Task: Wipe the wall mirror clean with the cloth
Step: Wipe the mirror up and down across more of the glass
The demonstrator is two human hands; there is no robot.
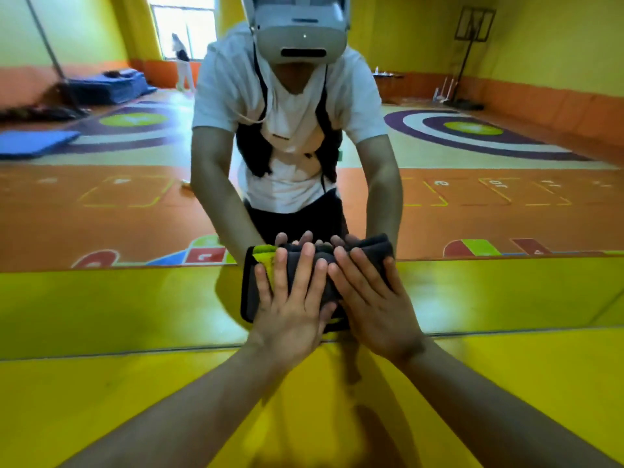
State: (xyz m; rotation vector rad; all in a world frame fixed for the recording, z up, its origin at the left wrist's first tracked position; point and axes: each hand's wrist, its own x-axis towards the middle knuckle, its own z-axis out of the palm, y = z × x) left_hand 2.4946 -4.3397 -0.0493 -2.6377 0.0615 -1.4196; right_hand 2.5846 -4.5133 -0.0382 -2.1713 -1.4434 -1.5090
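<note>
Cloth and hands. The dark grey cloth (251,292), folded into a thick pad with a yellow-green inner face showing at its upper left corner, lay flat against the wall mirror (101,214), low on the glass and just above what appeared to be its bottom edge. The left hand (290,319) and right hand (374,309) were both pressed palm-down on it, side by side and touching at the inner fingers. The fingers (305,265) of each hand were straight and slightly apart, laid over the cloth and not curled round it.

Reason for the hold. In my judgement, flat hands spread the pressure over the whole pad and kept it from bunching. Using two hands suggested firm rubbing of a low strip. The folded state gave a padded face to the glass.

Progress. It could not be told how much of the glass was already wiped, as no streaks or marks were legible.

Containers. No bucket, spray bottle or basin was in view, and whether the cloth was wet or dry could not be told.

Other. The glass reflected the person's white shirt and headset (300,32), an orange game-marked floor and blue mats (33,141). A glossy yellow surface (135,400) lay beneath the arms.
</note>
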